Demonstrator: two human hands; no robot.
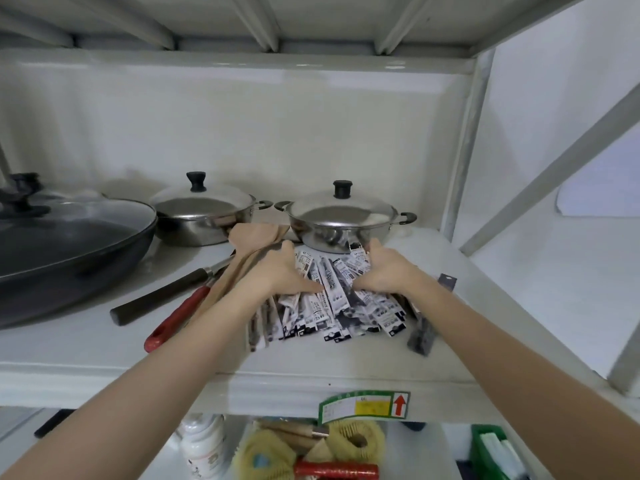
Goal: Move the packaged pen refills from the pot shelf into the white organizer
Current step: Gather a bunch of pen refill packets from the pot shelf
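A heap of several black-and-white packaged pen refills (332, 306) lies on the white pot shelf (311, 365), just in front of a lidded steel pot (341, 218). My left hand (280, 271) presses against the heap's left side, thumb pointing inward over the packs. My right hand (384, 268) cups the heap's right side, its fingers curled around the far packs near the pot. The two hands squeeze the heap between them. The white organizer is not in view.
A second lidded steel pot (204, 216) and a dark wok with a glass lid (69, 237) stand at the left. Wooden spatulas (249, 244), a dark-handled utensil (162, 296) and a red-handled one (180, 313) lie beside the heap. A dark pack (424, 334) lies at its right.
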